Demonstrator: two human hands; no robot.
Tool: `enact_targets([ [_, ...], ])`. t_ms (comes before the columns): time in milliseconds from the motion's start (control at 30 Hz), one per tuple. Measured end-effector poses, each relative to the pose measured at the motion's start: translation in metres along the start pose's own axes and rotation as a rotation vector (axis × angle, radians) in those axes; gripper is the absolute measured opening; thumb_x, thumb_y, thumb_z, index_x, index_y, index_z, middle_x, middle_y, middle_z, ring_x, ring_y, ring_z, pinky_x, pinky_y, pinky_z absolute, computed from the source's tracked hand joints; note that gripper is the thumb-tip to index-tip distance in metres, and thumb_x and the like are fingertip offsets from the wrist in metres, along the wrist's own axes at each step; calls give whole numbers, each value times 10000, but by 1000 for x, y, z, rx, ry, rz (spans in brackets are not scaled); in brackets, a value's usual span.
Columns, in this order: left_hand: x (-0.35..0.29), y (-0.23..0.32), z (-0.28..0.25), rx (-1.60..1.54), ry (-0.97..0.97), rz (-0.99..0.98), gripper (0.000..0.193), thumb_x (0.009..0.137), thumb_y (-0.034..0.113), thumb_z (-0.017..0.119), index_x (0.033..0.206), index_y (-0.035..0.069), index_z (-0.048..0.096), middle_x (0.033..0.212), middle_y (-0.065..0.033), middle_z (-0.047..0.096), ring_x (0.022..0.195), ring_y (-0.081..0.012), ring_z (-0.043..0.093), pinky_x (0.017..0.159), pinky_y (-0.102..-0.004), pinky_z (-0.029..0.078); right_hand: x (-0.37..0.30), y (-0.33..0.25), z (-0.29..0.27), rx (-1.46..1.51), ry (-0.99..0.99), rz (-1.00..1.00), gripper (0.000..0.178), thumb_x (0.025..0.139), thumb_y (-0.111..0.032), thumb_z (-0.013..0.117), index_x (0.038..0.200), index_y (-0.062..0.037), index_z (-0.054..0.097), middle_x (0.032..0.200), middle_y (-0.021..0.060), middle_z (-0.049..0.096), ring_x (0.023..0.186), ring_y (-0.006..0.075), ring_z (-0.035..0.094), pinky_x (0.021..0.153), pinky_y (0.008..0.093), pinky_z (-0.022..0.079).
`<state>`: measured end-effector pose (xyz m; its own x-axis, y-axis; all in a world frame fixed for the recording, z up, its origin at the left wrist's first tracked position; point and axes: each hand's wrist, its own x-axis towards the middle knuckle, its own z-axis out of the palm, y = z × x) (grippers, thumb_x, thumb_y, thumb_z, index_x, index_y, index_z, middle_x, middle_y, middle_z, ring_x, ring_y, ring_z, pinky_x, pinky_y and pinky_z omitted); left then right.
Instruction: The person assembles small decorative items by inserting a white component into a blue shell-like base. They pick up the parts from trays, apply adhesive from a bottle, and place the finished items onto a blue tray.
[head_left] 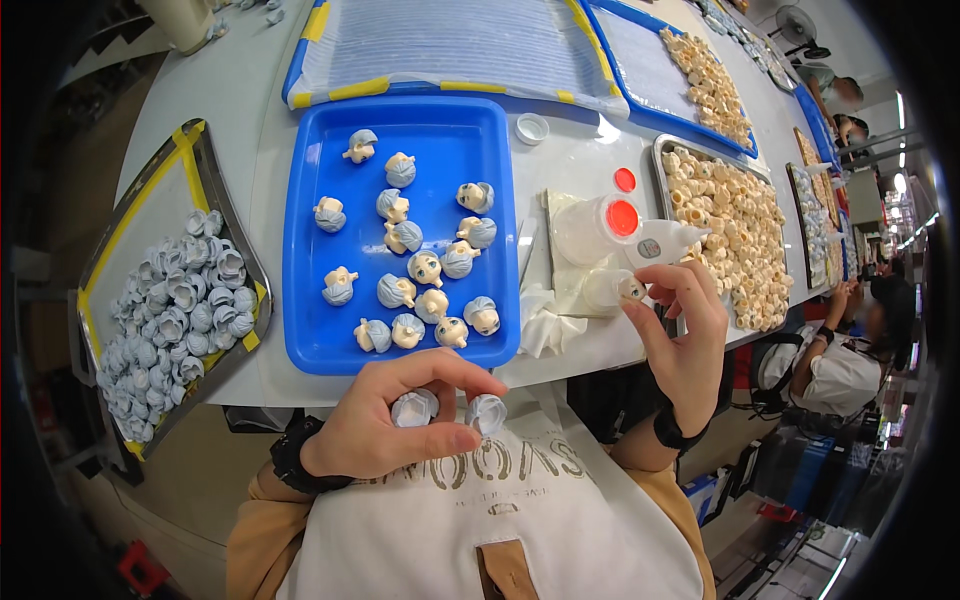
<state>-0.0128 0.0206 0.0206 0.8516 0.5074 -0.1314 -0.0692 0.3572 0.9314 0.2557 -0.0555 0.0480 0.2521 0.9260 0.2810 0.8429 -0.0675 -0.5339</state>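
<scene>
Near the front edge of the blue tray [400, 352], my left hand [375, 415] is closed around two hollow grey-blue doll hair pieces [487, 413], their open sides showing. My right hand [685, 325] pinches a small pale piece with a dark mark [632, 288]; its kind is hard to make out. Those fingertips are right beside a small whitish cup [602, 291], and I cannot tell whether they touch it. Several doll heads [425, 267] with grey-blue hair lie scattered in the tray.
At the left a taped tray [192, 150] holds a heap of hair pieces. Cream-coloured doll head parts [725, 235] fill a metal tray at the right. Bottles with a red cap [622, 217] and a pale nozzle [672, 240] stand near crumpled white tissue [548, 325]. Other people sit farther right.
</scene>
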Motion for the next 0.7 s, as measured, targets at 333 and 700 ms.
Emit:
enact_targets([
  [333, 0, 0, 0, -32, -1, -15, 367, 802, 117, 744, 1130, 23, 606, 985, -16, 595, 707, -42, 498, 673, -193, 415, -4, 3, 0, -10, 40, -30, 239, 682, -11, 712, 888, -7, 591, 809, 58, 555, 693, 157, 504, 600, 267, 380],
  [700, 0, -2, 1, -52, 112, 37, 365, 771, 99, 762, 1102, 21, 633, 929, -7, 597, 726, -40, 504, 670, -196, 402, -15, -2, 0, 60, 106, 4, 263, 660, -2, 712, 889, -21, 586, 848, 98, 578, 744, 218, 559, 649, 310, 445],
])
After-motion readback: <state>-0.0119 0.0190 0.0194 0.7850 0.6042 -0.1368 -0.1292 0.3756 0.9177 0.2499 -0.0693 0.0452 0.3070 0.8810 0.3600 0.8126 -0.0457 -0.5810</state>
